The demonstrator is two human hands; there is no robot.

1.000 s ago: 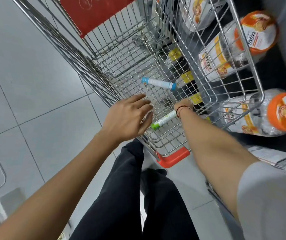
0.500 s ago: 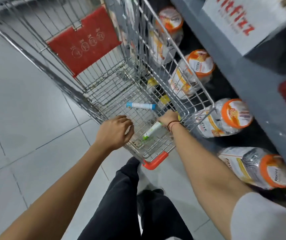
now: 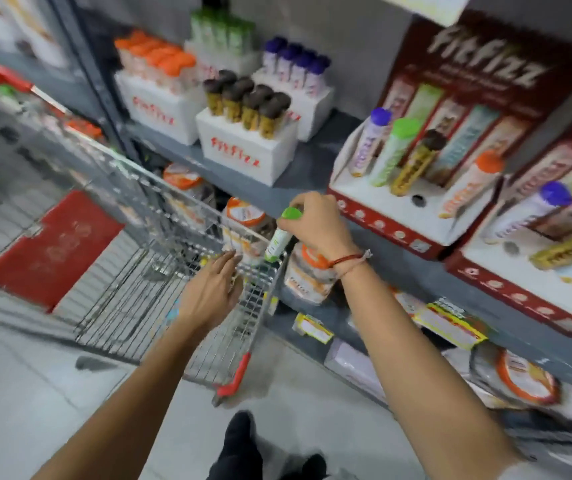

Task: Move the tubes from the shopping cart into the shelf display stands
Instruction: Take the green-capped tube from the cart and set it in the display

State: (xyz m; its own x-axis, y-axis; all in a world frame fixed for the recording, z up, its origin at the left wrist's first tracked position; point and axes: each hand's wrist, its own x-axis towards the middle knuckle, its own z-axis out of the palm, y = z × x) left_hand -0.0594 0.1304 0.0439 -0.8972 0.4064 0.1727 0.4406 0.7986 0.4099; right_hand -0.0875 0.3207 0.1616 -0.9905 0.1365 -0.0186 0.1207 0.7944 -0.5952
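1. Left hand [image 3: 213, 292] rested flat, fingers apart, on the near rim of the shopping cart [image 3: 160, 265]; it gripped nothing.
2. Right hand [image 3: 315, 223] was clamped on a green-capped tube [image 3: 279, 237], held by the cap end above the cart's corner, tube hanging tilted.
3. Step judged: carry from cart to shelf, mid-transfer.
4. Next move would call for lifting the tube right and up to the red display stand [image 3: 412, 216], where an open hole [image 3: 418, 200] showed between standing tubes.
5. Obstacles: tubes already in the stand flank that hole closely; the shelf edge [image 3: 312, 194] lay between hand and stand.
6. Farther back, white boxes [image 3: 246, 150] held more tubes. Frame blurred; cart contents unclear.
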